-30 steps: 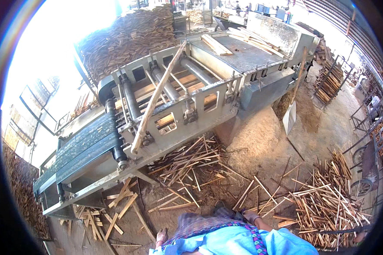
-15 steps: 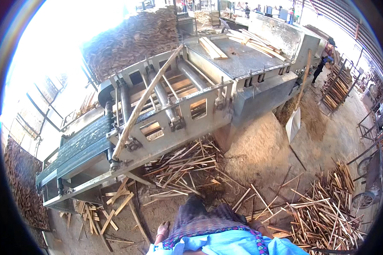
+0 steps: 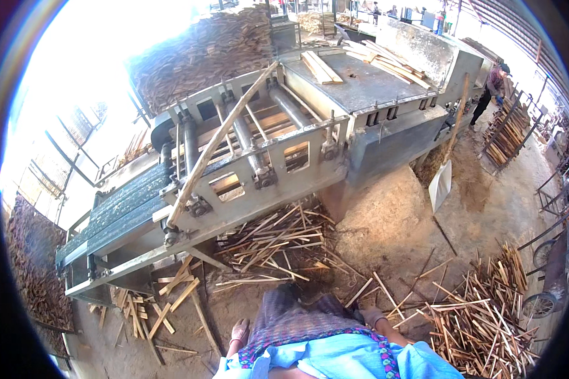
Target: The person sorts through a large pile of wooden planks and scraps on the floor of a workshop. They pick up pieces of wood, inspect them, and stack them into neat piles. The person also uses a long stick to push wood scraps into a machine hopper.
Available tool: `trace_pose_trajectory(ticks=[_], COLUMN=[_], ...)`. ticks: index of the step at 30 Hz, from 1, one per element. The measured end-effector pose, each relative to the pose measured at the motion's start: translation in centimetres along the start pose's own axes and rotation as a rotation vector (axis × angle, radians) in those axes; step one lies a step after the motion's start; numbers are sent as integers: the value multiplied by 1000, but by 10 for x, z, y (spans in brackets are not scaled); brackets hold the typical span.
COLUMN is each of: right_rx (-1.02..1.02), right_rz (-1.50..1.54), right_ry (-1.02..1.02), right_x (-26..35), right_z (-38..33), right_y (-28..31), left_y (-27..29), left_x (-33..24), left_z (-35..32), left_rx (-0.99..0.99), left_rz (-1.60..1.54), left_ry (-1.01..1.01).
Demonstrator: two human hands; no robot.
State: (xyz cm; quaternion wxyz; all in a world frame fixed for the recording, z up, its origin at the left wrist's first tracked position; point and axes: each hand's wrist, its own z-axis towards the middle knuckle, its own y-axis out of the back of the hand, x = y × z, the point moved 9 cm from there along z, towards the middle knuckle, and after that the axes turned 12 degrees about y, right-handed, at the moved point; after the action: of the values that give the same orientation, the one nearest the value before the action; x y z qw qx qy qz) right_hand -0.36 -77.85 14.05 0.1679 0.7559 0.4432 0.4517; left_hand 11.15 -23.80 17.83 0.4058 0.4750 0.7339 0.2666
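Left grip (image 3: pixel 239 331), right grip (image 3: pixel 370 316): cannot tell whether clenched | metal rack (image 3: pixel 503 122): stacked wood (image 3: pixel 509 131) | roller machine (image 3: pixel 303 183): boards (image 3: pixel 272 121) inside

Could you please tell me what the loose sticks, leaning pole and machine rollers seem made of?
Loose sticks: bare wood, by their tan-brown colour. Leaning pole: likely bare wood, pale, slightly crooked. Machine rollers: probably smooth metal, dull grey sheen.
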Motion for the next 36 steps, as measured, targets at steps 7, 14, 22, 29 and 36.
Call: trace_pose_trajectory(ticks=[7,14,22,29,36], right_rx=[-278,-39,209,-164,-152], right_rz=[239,220,25,85,72], right_ry=[-333,-362,-323,-104,88], right_x=[-4,13,33,115,93], right_z=[-47,-57,-42,11,56], right_y=[16,-39,-56,35,35], left_y=[-16,80,265,436,490], left_x=[34,37,-46,-143,-253], left_z=[-3,45,-2,-85,-42], left_rx=[66,-175,-331,-818,-895], left_rz=[128,-332,-1283,-714,-7], left_ry=[61,120,-45,-461,-395])
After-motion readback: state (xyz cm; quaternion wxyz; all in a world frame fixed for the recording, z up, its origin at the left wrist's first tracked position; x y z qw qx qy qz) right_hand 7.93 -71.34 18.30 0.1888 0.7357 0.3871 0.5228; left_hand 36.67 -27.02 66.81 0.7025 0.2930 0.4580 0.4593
